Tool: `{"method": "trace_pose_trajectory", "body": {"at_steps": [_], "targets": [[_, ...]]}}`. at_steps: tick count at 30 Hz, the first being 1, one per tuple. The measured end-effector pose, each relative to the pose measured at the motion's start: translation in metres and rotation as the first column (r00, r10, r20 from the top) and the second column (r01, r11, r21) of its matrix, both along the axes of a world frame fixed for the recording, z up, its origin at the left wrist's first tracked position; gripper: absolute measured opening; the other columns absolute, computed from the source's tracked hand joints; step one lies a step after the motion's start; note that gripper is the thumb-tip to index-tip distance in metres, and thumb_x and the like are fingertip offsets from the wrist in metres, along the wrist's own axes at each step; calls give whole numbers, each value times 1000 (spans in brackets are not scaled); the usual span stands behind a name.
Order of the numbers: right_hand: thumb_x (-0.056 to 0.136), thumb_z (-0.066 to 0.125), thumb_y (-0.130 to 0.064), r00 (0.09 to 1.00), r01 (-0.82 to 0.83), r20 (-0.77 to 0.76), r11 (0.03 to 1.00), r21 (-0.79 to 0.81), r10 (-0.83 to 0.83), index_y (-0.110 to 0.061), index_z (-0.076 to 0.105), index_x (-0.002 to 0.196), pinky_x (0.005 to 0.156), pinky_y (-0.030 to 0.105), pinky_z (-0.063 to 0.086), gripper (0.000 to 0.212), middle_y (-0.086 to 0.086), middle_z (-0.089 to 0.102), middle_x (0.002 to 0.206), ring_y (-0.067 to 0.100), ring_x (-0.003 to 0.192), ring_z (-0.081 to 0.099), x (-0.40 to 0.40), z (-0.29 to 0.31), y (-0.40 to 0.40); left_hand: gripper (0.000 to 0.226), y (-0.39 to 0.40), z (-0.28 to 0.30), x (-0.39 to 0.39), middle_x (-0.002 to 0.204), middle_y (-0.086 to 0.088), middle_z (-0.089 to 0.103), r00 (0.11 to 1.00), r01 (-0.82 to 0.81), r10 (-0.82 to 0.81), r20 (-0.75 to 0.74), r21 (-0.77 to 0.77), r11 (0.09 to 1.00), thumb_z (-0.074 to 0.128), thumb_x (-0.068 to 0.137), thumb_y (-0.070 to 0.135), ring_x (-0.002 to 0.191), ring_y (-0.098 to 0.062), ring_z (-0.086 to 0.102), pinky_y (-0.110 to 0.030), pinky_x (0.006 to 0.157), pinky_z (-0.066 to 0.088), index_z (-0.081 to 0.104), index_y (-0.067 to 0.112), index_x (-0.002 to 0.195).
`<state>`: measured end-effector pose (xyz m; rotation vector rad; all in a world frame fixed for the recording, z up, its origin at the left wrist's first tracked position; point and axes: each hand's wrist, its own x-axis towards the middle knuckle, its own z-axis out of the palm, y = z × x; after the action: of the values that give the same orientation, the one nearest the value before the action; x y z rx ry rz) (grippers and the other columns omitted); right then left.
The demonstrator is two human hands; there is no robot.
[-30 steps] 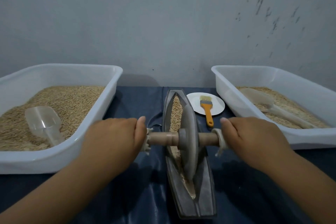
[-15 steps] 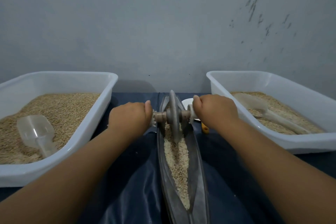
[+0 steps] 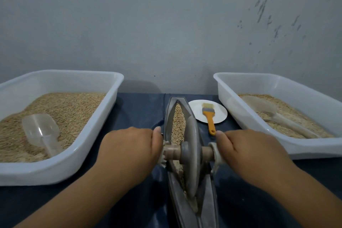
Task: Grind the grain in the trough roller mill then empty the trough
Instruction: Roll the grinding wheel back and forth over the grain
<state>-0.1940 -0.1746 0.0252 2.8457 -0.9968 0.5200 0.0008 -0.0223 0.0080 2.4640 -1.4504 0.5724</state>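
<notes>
At the lower centre of the frame, the left hand (image 3: pixel 129 151) and right hand (image 3: pixel 248 152) each curled their fingers around 1 end of the wooden axle (image 3: pixel 172 151), judged to press the grinding wheel (image 3: pixel 191 155) evenly down the grain (image 3: pixel 178 122) in the metal trough (image 3: pixel 208 196) on the desk (image 3: pixel 140 109). The left tub (image 3: pixel 103 116) held grain and a clear scoop (image 3: pixel 41 131); the right tub (image 3: pixel 240 102) likewise. A brush (image 3: pixel 209 116) lay on a white plate (image 3: pixel 221 114).
</notes>
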Motion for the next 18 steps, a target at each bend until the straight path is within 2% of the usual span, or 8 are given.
{"method": "trace_pose_trajectory", "body": {"at_steps": [3,5,8,9,11,13,15,18], "targets": [[95,12,-54,998,37,51,999,-38,-35,-25,48,57,51,29,39,59,-4,51,55,9,51,48,19,-7,-16,65,-17,0,11,55,4,48,997,-70,70,9,21,997,-3,92,49,49,-13,48,-30,53,46,48,23,61],[98,15,-48,994,56,94,996,-63,-50,-24,53,61,53,30,37,57,-4,54,59,15,57,51,41,-15,-37,57,-36,0,20,58,5,44,994,-81,77,76,58,995,1,92,44,52,-15,44,-27,53,37,48,20,68],[101,21,-41,982,55,181,998,-31,-48,-24,52,62,56,30,31,53,-6,45,56,20,60,50,73,-16,-69,43,-66,7,40,75,-1,53,984,-68,47,171,120,990,15,99,32,68,-25,53,-30,65,46,55,14,101],[102,21,-40,979,57,195,998,-23,-51,-24,50,62,59,31,32,52,-6,43,56,20,61,49,81,-15,-77,39,-74,9,46,86,-5,58,981,-62,35,193,136,989,21,100,26,75,-27,57,-34,69,50,53,12,116],[102,20,-40,972,80,224,997,-22,-73,-22,49,63,61,33,33,52,-6,44,57,22,62,51,92,-12,-88,39,-84,13,54,101,-11,61,983,-57,32,181,137,989,25,99,18,86,-30,60,-41,75,53,46,10,131],[101,20,-39,969,99,231,993,-59,-83,-21,51,64,58,32,32,52,-5,46,57,23,61,51,94,-13,-90,38,-86,13,54,102,-12,61,984,-75,51,172,132,988,29,99,16,86,-32,61,-44,74,54,43,9,133],[100,21,-39,977,98,199,990,-100,-77,-23,49,62,52,30,24,51,-6,43,55,19,55,45,90,-15,-82,32,-78,10,49,97,-10,60,982,-59,32,186,142,988,34,98,15,80,-31,61,-43,69,55,41,6,128],[98,24,-37,992,106,71,993,49,-109,-24,48,64,51,28,26,43,-1,51,63,14,55,42,71,-10,-67,33,-64,6,43,88,-6,57,988,-12,-15,155,174,985,26,98,21,74,-25,58,-35,65,51,45,8,121]]}}
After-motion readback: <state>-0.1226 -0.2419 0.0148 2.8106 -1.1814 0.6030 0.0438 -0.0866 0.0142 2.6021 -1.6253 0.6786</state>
